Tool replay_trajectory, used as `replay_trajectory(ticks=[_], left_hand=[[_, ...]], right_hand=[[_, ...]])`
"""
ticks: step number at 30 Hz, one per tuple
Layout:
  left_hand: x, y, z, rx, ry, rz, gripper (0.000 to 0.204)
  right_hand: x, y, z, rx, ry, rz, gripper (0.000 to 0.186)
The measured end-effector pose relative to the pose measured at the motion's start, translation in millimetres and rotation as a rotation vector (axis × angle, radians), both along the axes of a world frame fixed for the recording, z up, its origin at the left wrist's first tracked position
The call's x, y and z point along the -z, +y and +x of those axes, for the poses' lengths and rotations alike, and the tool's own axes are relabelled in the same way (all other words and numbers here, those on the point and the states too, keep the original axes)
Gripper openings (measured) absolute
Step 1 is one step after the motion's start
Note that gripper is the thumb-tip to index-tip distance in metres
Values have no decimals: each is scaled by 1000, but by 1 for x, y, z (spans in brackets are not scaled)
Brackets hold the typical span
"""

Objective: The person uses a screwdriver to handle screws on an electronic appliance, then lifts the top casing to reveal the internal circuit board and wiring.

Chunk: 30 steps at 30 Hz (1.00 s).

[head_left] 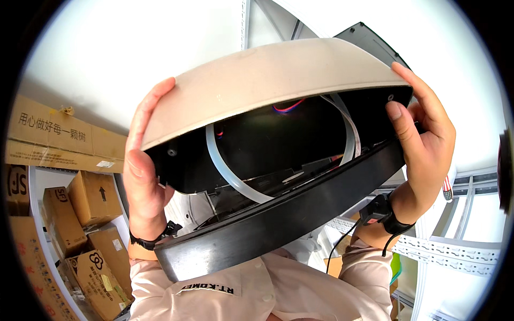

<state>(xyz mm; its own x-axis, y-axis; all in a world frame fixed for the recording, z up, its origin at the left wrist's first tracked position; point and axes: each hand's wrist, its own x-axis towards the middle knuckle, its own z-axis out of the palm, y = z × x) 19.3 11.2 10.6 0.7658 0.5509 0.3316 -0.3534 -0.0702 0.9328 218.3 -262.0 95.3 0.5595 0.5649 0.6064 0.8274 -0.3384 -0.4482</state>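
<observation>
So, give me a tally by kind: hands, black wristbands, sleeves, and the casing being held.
Hands: 2, left hand and right hand
Black wristbands: 2, left wristband and right wristband
Sleeves: 2, left sleeve and right sleeve
Beige-and-black casing: 1, held in both hands
Total: 7
</observation>
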Motion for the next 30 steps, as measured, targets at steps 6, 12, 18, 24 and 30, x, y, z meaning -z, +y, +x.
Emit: replay_trajectory(ticks=[6,12,18,24,30], left_hand=[[-11,4,-8,2,9,104,125],[-20,7,-18,74,-9,86,118],[-17,2,-25,31,-65,4,118],[-20,2,-31,74,-57,30,117],[-24,-6,-30,-18,-48,84,111]], right_hand=[[-1,0,1,5,85,-40,42],[0,-1,4,-49,107,-7,34],[2,-5,7,-67,103,8,34],[4,-8,1,-34,104,28,34],[2,-4,-3,-9,125,30,35]])
